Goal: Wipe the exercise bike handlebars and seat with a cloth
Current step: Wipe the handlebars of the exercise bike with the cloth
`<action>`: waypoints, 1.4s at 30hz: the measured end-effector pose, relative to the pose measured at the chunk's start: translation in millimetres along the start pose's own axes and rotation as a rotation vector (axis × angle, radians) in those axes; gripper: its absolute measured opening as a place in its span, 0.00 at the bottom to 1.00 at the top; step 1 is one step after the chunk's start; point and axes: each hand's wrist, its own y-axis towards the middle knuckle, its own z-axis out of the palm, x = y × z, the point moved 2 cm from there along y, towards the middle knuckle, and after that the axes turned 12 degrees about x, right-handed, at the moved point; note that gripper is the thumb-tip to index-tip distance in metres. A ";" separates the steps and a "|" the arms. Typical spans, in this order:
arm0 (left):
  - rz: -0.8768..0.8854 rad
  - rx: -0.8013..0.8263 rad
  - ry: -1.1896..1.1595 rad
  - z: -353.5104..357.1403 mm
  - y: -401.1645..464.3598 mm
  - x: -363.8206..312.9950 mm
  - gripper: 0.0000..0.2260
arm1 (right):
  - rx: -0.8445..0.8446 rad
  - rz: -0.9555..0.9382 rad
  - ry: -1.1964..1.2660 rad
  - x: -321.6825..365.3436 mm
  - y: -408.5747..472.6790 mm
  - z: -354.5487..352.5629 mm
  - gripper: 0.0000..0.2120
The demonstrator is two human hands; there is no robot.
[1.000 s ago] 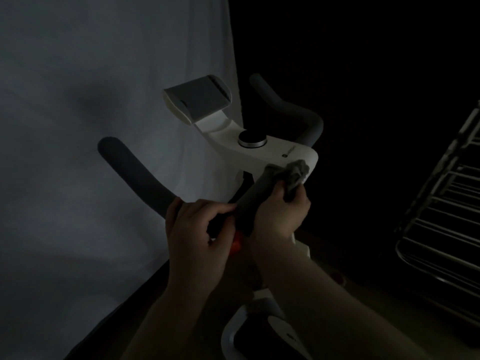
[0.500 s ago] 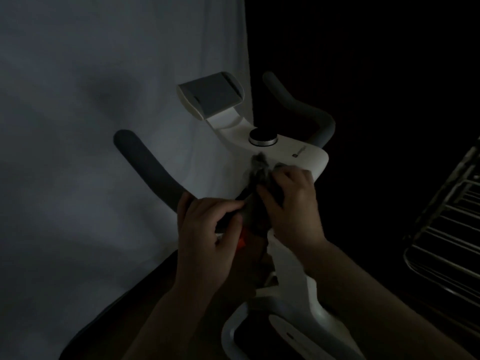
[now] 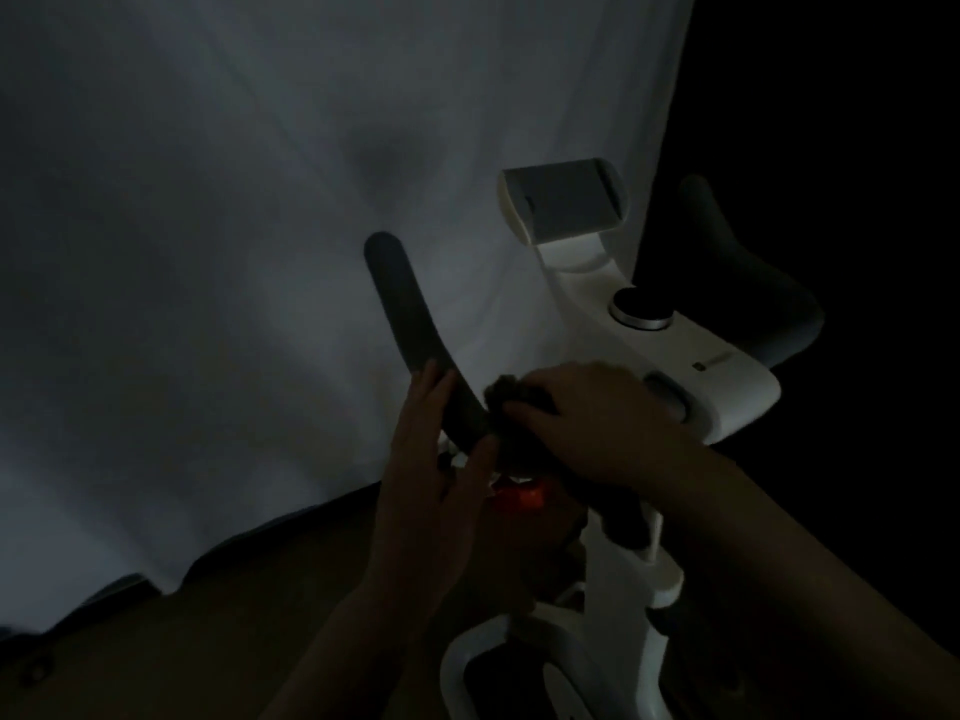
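1. Head view: we see the left grip (image 3: 431,459) wrapped round the left handlebar (image 3: 400,304).
2. Just right of it, the right grip (image 3: 597,418) clutches the dark cloth (image 3: 514,400) against that bar; dimness blurs its folds.
3. The right handlebar (image 3: 753,262) fades into darkness.

The handlebar (image 3: 410,324) looks matt and dark, like rubber or foam. The cloth (image 3: 511,398) bunched against it is dark and nubbly. The console (image 3: 732,392) is smooth white plastic with a slight sheen, and its knob (image 3: 641,310) has a metal-looking ring. Behind hangs a creased white fabric sheet (image 3: 208,252).
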 end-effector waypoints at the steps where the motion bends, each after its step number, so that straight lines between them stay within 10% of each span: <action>1: -0.007 0.008 0.007 -1.4 0.3 -1.0 0.29 | -0.017 0.013 0.000 7.2 11.5 3.6 0.16; 19: -0.034 -0.026 -0.074 0.4 -2.2 -4.3 0.27 | 0.092 -0.158 0.290 -12.6 11.7 5.8 0.14; 26: -0.046 -0.013 -0.044 -5.0 -2.1 -4.8 0.27 | -0.172 -0.252 0.669 19.5 40.9 11.8 0.15; 30: -0.049 0.010 -0.012 -12.1 -0.9 -3.2 0.25 | -0.137 -0.323 0.364 15.9 17.2 23.6 0.11; 36: -0.050 0.022 -0.050 -13.1 -0.3 3.8 0.24 | 0.284 -0.269 0.051 -24.0 -13.3 8.1 0.35; 42: -0.015 -0.018 -0.006 -12.9 3.1 9.3 0.20 | 0.073 -0.157 0.270 15.0 11.5 25.9 0.24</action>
